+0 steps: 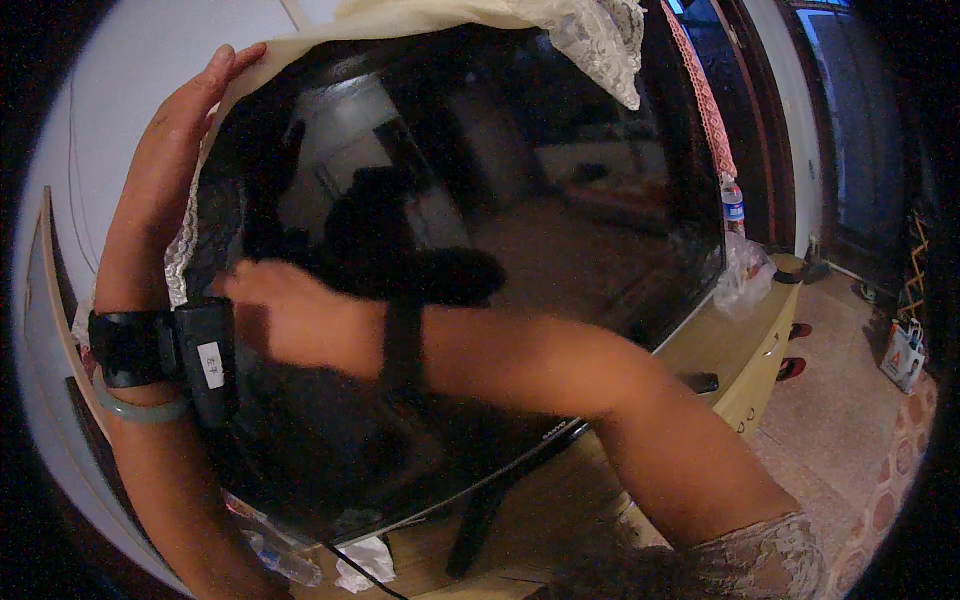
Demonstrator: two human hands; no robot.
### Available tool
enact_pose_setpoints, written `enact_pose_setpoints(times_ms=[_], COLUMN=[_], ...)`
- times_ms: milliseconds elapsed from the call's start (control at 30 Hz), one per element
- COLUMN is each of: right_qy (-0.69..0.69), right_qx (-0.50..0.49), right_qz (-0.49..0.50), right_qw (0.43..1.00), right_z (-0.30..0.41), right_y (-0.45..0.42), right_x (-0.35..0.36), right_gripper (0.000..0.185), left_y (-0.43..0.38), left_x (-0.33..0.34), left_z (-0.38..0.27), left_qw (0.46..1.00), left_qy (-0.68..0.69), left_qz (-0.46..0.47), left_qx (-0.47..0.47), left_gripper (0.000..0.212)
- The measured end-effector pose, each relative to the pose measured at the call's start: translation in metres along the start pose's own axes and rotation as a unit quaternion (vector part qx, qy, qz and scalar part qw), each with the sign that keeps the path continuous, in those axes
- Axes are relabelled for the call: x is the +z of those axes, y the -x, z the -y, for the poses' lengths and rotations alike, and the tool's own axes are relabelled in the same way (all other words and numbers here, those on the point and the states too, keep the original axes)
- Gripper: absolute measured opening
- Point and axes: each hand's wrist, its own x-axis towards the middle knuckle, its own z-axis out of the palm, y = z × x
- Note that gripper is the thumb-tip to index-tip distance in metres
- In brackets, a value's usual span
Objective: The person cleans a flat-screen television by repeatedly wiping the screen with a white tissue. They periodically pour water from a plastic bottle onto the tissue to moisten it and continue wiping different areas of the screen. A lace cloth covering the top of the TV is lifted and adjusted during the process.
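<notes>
A large flat-screen television [525, 247] marked Sanyo fills the middle, its dark glossy screen reflecting the room. A pale cream cloth cover [442, 16] with a lace border lies along its top and hangs down at both upper corners. My left hand [180, 131] reaches up along the left edge, fingertips against the cloth at the upper-left corner; whether they grip it is unclear. My right arm crosses the screen, and my right hand [300, 311], blurred, is near the lace [180, 255] on the left edge. Its fingertips are partly indistinct. A black strapped device and a green bangle are on my left wrist.
The television stands on a light wooden cabinet [750, 345] with drawers. A bottle [733, 202], a plastic bag [742, 274] and a black object [701, 382] sit at its right. White tissue [366, 564], a plastic bottle [285, 559] and a black cable [364, 574] lie at lower left.
</notes>
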Motion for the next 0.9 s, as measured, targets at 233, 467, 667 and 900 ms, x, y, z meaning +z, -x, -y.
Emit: enact_pose_setpoints(times_ms=[233, 467, 667, 900], right_qy=[0.414, 0.269, 0.3, 0.255], right_qx=[0.071, 0.096, 0.026, -0.038], right_qz=[-0.266, -0.379, -0.122, 0.047], right_qw=[0.868, 0.88, 0.946, 0.965], right_z=[-0.095, -0.087, 0.007, 0.02], right_y=[-0.008, -0.027, -0.024, 0.023], right_x=[-0.195, -0.192, 0.033, 0.02], right_gripper=[0.011, 0.012, 0.028, 0.014], left_y=[0.016, 0.008, 0.021, 0.032], left_x=[-0.022, -0.022, -0.018, -0.021], left_z=[0.027, 0.022, -0.002, -0.019], left_qw=[0.976, 0.981, 0.956, 0.985], left_qy=[-0.212, -0.167, -0.272, -0.157], left_qz=[0.026, 0.001, -0.007, 0.048], left_qx=[0.041, 0.097, 0.109, 0.047], left_gripper=[0.046, 0.044, 0.041, 0.043])
